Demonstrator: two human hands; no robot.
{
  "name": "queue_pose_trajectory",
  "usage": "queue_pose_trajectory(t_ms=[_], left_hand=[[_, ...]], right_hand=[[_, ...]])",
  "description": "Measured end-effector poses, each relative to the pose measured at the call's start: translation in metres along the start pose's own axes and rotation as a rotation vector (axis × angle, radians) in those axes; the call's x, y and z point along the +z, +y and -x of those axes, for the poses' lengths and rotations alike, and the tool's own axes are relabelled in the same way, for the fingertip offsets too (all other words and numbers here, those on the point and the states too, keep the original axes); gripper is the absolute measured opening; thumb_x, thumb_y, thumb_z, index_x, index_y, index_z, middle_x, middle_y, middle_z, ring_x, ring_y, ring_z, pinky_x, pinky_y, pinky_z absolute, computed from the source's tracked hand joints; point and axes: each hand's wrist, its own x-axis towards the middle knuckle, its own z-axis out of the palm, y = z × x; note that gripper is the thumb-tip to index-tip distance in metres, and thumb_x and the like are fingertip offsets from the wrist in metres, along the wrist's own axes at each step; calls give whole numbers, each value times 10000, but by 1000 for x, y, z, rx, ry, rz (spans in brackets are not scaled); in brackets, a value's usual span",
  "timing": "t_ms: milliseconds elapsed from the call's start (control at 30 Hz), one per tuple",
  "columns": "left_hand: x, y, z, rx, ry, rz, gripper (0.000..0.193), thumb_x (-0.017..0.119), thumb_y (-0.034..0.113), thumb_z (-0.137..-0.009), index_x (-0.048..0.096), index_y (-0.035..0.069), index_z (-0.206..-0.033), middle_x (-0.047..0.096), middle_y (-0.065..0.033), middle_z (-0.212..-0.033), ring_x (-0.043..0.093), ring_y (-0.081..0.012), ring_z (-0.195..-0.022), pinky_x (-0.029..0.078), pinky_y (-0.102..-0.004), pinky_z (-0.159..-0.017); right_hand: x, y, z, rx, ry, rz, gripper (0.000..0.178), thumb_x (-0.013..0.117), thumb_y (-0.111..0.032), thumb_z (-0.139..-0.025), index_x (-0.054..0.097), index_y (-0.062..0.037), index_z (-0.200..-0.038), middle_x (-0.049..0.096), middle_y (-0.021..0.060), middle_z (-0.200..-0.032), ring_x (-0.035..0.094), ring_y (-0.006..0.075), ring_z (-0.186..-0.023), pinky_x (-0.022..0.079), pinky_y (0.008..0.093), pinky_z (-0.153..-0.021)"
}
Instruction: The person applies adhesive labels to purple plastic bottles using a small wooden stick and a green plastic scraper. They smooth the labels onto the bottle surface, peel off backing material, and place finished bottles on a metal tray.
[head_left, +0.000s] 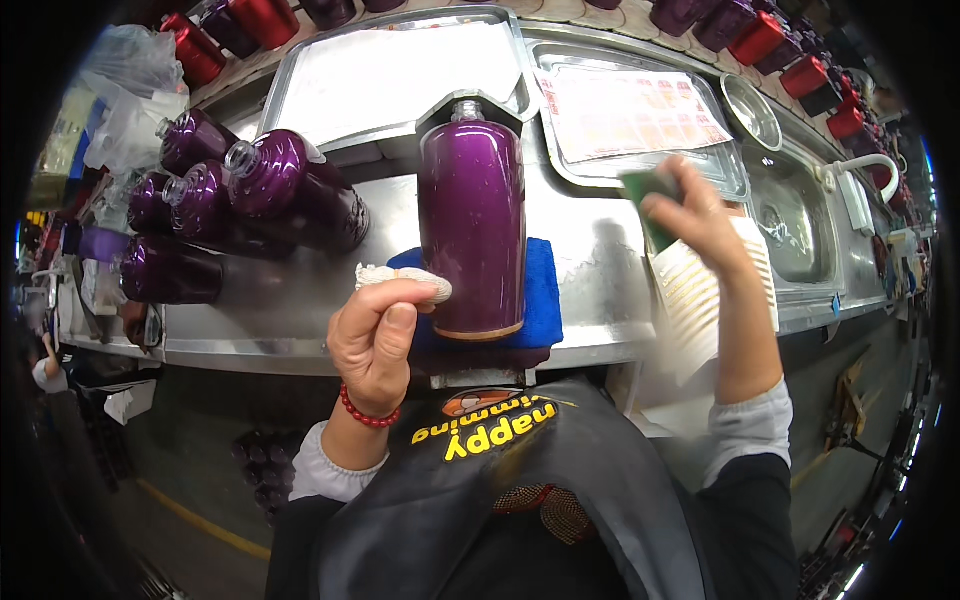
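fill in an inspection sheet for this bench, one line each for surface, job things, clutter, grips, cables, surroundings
Surface: grey metal worktop with a blue cloth on it
Job things: glossy dark purple bottle with clear neck, lying over the cloth, base toward the person
Clutter: several purple bottles at left; two shallow metal trays holding paper sheets; ridged white stack at right
Left hand grip: closed on small white cloth wad by the bottle's lower left; contact unclear
Right hand grip: closed on flat green piece, blurred
Cables: nothing seen
Surroundings: metal sink and curved white tap at right; red and purple bottles beyond the worktop
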Motion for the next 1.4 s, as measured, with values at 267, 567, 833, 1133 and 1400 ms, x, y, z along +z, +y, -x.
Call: queue_pose_trajectory(t_ms=[267,567,833,1133,1400], left_hand=[[2,-11,5,20,52,-49,241,540,142,-1023,651,-66,-1074,684,-160,-1019,633,-194,-924,492,-309,-858],[-9,-17,6,27,117,-152,186,556,99,-1015,678,-38,-1049,729,-136,-969,682,-175,-868,533,-283,-804],[-7,-21,4,15,119,-106,191,560,105,-1018,679,-40,-1051,719,-126,-975,675,-171,-879,527,-281,-811],[-6,-18,14,16,106,-108,193,557,113,-1025,663,-32,-1094,707,-132,-1031,658,-169,-923,516,-285,-839],[-11,-13,22,17,4,-218,310,564,198,-1033,606,-51,-1213,652,-143,-1154,598,-172,-1019,472,-298,-912]], right_hand=[[-16,5,-181,-409,-40,790,493,462,161,-800,626,-44,-1217,455,136,-1528,415,337,-1423,371,425,-1170],[-7,-8,-261,-245,-308,1091,392,764,-174,-779,627,-99,-1139,576,113,-1187,519,347,-1178,456,435,-1010],[-2,34,-266,-534,9,846,142,739,-157,-845,687,-38,-903,615,132,-999,588,344,-1026,472,430,-901],[9,38,-245,-577,285,871,142,651,-184,-923,723,-80,-987,640,83,-1118,559,331,-1147,472,433,-994],[11,4,-220,-838,514,1015,115,704,-177,-900,685,-79,-957,623,63,-1094,576,317,-1127,513,422,-917]])
